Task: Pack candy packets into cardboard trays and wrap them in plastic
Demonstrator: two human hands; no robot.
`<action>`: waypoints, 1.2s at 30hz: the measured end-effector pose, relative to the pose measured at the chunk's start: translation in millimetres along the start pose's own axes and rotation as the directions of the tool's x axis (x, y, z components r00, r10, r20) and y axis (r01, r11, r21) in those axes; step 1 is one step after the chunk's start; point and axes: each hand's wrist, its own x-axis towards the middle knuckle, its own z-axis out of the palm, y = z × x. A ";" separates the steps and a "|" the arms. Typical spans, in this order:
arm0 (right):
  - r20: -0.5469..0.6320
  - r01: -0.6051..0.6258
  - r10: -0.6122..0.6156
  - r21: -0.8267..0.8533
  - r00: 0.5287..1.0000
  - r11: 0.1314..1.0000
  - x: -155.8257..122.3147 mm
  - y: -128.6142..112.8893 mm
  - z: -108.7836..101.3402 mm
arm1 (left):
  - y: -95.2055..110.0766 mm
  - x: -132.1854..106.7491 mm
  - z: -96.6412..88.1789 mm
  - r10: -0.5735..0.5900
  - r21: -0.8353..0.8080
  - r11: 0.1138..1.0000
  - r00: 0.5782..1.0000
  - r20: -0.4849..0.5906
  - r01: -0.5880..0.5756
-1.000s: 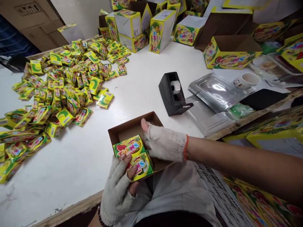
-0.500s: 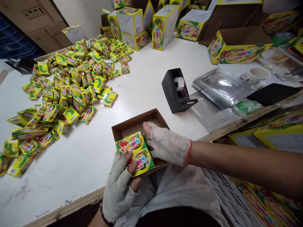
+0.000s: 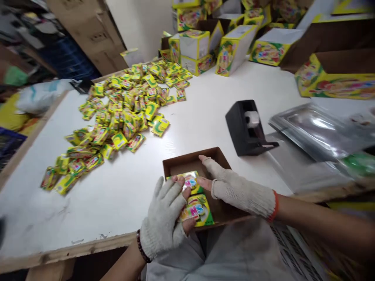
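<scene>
Two small yellow-and-green cardboard packs with bright lettering, the upper and the lower, lie next to each other in the left part of a shallow, open brown cardboard box. The left hand, in a white fingerless knit glove, lies over their left side with fingertips on both; whether it grips them cannot be told. The right hand, in a matching glove with an orange cuff, reaches over the box, its two visible fingertips apart, one at the upper pack's right end. The box sits at the near edge of a white table. Beyond it stands a black tape dispenser; to the left spreads a heap of small yellow packs.
</scene>
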 end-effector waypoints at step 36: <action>0.217 0.342 -0.416 -0.905 0.883 0.255 239.4 -85.4 1.7 | -185.1 36.2 6.0 -0.837 -0.799 -0.026 0.424 0.346 0.601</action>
